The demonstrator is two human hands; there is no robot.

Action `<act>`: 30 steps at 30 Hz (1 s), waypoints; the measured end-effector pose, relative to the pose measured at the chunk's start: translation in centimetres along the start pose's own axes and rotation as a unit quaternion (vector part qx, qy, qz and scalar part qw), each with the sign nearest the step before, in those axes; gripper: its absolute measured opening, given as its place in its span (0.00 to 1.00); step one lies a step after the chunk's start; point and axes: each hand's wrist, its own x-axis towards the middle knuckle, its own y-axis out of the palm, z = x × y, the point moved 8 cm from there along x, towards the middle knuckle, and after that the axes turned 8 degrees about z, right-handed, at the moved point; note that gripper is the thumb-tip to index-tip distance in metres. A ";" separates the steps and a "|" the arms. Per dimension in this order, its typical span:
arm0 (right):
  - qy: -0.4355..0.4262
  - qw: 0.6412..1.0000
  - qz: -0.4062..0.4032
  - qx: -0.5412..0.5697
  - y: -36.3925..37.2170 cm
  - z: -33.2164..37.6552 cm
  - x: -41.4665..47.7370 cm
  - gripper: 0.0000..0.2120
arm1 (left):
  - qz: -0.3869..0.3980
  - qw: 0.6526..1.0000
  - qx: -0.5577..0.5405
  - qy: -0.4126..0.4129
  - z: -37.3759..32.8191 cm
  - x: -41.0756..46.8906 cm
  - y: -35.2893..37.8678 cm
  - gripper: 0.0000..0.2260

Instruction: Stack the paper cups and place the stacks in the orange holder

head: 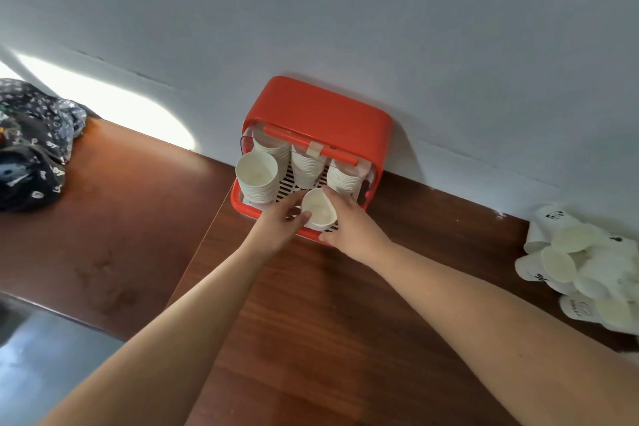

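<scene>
Head view – we see both forearms stretched forward over the table [311,322], meeting at the front edge of the orange holder [321,107]. The left hand [280,223] comes in from the holder's front left, its fingers curled round the left side of a cup [318,210]. The right hand [352,226] comes in from the front right, fingers wrapped over the cup's far side and thumb tucked below it. Both hands clasp the one cup, mouth up, just over the holder's front rim. We cannot tell whether more cups are nested under it.

Inside the holder we count four stacks [306,168]: one at the front left against the rim, one behind it, one in the middle and one at the right. The cup sits in the gap in front of the middle and right ones. The holder's back stands against the wall [311,10]. Well to the holder's right lies a heap of loose cups [584,263]. Well to its left lies a dark printed cloth [31,142] – tabletop stretches between the holder and each.
</scene>
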 end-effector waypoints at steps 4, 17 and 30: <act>0.002 0.998 -0.050 0.033 -1.0 0.0 0.3 0.36 | -0.045 0.999 0.021 0.012 -0.4 -0.1 -0.7 0.18; 0.102 0.993 -0.066 0.000 -2.9 -5.5 -9.6 0.26 | -0.090 0.990 0.091 -0.065 -1.2 -5.4 1.4 0.13; 0.266 0.946 -0.182 -0.026 -12.2 -27.0 -35.8 0.26 | 0.071 0.972 0.214 0.058 -18.6 -3.1 25.5 0.13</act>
